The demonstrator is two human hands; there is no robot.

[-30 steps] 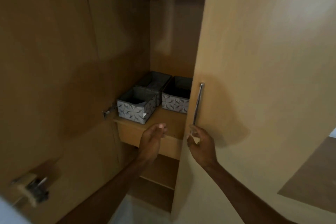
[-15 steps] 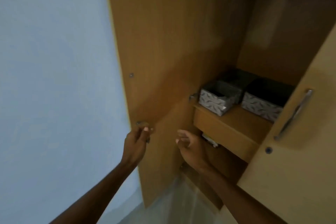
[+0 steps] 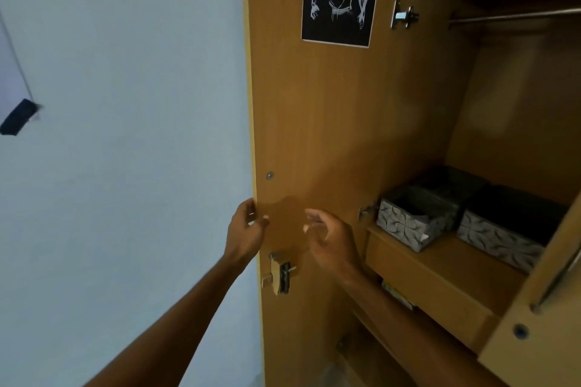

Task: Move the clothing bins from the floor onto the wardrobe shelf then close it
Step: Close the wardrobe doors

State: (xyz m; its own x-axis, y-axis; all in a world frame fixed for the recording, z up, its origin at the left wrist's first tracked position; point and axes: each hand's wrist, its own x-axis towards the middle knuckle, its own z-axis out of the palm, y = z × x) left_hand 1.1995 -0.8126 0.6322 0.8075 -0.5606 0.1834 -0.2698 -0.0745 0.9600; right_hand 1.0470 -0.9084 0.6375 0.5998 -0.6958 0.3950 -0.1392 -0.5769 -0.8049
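Left hand (image 3: 246, 225), shifted onto the door (image 3: 314, 135) edge, is gripping it; right hand (image 3: 330, 237) is hovering loosely open. Bins (image 3: 415, 217) are sitting on the shelf (image 3: 443, 261). Swinging it shut is risking pinched fingers.

I'm looking at the wardrobe shelf (image 3: 446, 264): bare wood with a thick front lip. Three patterned fabric bins sit on it. The front bin (image 3: 408, 221) stands by the left end, near the lip. The second bin (image 3: 454, 185) sits right behind it, and the third bin (image 3: 509, 229) is just beside it, to its right.
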